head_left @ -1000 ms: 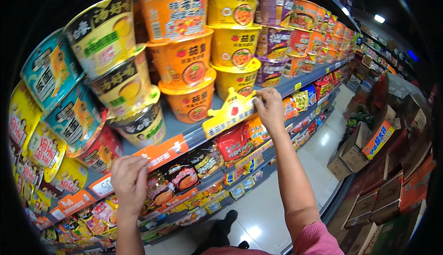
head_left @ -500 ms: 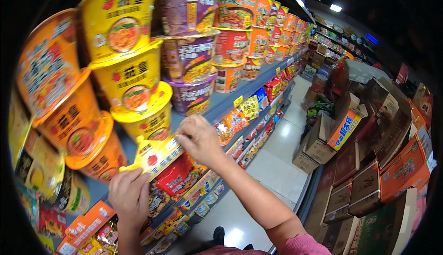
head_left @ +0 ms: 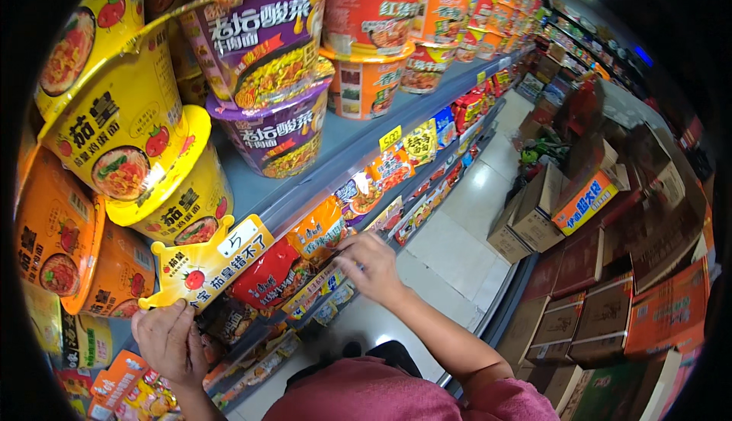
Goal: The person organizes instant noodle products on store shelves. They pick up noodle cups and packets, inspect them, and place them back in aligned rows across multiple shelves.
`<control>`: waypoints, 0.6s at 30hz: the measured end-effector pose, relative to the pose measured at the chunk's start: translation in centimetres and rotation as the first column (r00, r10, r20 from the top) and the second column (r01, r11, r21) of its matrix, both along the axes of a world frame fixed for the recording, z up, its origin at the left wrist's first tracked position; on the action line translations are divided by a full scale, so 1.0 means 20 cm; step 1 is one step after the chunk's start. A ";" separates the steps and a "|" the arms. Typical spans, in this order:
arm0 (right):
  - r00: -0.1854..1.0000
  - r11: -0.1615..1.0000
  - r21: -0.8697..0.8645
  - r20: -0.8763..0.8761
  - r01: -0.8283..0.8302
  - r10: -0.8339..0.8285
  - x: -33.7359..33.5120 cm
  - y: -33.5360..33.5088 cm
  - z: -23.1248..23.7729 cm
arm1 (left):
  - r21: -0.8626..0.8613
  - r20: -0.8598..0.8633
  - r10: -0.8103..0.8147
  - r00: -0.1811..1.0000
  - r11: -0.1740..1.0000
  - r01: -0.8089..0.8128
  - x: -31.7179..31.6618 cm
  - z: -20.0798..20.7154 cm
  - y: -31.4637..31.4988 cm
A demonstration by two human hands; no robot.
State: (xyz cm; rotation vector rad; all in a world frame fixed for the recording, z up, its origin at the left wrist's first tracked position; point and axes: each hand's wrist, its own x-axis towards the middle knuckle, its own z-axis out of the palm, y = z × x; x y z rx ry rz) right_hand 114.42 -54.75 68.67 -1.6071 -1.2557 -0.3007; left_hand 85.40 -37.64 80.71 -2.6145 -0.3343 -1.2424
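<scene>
My left hand (head_left: 169, 342) pinches the lower edge of the yellow shelf tag (head_left: 207, 262) clipped to the shelf rail (head_left: 345, 163). My right hand (head_left: 371, 266) has its fingers curled loosely against the red noodle packets (head_left: 268, 275) just beside the tag. Yellow noodle bowls (head_left: 175, 192) stand right above it.

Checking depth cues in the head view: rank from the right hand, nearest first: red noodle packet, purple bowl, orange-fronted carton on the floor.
From the right hand:
1. Red noodle packet, just to its left on the shelf edge.
2. Purple bowl, on the shelf above.
3. Orange-fronted carton, on the aisle floor, far right.
</scene>
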 end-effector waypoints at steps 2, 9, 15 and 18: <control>0.986 0.981 -0.171 -0.123 0.090 -0.112 0.14 -0.05 -0.27 | -0.017 -0.010 0.026 1.000 1.000 -0.026 -0.01 -0.02 -0.01; 0.954 0.914 -0.382 -0.197 0.137 -0.226 0.85 0.00 -0.57 | 0.033 0.123 0.172 0.977 0.984 -0.178 -0.06 -0.12 -0.14; 0.956 0.816 -0.497 0.160 0.294 -0.247 1.55 0.21 -0.46 | -0.246 0.043 0.175 0.984 0.956 -0.160 0.47 -0.28 -0.45; 0.967 0.732 -0.646 0.243 0.217 -0.073 1.71 0.27 -0.43 | -0.462 -0.147 0.102 0.984 0.872 -0.160 0.89 -0.46 -0.53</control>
